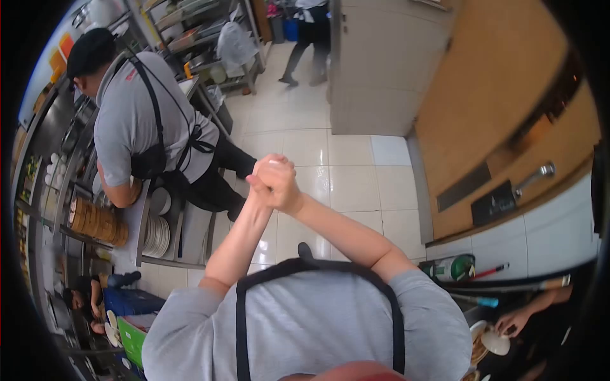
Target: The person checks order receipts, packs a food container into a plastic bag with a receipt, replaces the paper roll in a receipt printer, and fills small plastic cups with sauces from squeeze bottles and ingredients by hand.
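Note:
In the middle of the view, my two forearms meet and the hands are clasped together, held out over the tiled floor. My left hand point(262, 170) is pressed into the other one, its fingers partly covered. Wrapped over it is my right hand point(283, 189), with the fingers bent and closed. A pale, shiny patch shows on top of the clasp. Whether anything lies between the palms is hidden.
A co-worker point(149, 114) in an apron stands at the left counter, beside bamboo steamers point(95, 222) and stacked plates point(157, 235). A wooden door point(476, 108) stands at right. Another person's hand point(515, 320) holds a white bowl point(495, 343) at lower right.

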`<state>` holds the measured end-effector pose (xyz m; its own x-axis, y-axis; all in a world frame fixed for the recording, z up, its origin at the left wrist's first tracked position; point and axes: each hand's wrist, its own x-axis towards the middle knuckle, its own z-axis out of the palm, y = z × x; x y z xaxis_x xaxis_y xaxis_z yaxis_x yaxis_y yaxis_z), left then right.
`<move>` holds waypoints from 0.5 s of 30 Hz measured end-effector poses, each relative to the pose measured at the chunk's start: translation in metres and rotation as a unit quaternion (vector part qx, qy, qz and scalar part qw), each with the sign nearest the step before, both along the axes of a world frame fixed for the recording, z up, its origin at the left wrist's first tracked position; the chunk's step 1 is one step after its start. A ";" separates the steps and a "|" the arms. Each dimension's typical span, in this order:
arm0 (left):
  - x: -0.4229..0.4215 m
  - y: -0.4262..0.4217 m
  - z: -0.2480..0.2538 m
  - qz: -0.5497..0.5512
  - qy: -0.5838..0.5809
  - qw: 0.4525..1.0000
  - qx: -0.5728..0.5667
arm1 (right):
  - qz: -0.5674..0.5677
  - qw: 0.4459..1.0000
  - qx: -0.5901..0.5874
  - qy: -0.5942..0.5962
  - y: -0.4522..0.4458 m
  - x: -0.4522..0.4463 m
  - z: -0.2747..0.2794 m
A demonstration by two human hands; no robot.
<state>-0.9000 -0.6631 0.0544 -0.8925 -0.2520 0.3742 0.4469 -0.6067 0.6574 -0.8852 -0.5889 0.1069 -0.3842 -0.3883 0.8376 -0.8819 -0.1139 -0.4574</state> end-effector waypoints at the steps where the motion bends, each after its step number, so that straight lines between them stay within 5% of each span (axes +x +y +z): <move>1: -0.021 -0.016 -0.002 0.011 0.004 1.000 0.004 | -0.001 0.998 -0.054 0.025 -0.007 -0.020 0.011; 3: -0.072 -0.052 0.001 -0.217 -0.118 0.969 0.022 | 0.008 0.992 -0.111 0.062 -0.018 -0.072 0.022; 5: -0.105 -0.074 0.027 -0.194 -0.186 0.962 -0.039 | -0.019 0.994 0.047 0.096 -0.009 -0.116 0.012; 7: -0.145 -0.077 0.043 -0.130 -0.388 0.912 -0.026 | -0.015 0.983 0.171 0.066 -0.001 -0.161 0.005; 15: -0.315 -0.100 -0.031 -0.181 -0.426 0.883 -0.079 | 0.038 0.970 0.240 0.014 -0.014 -0.350 -0.048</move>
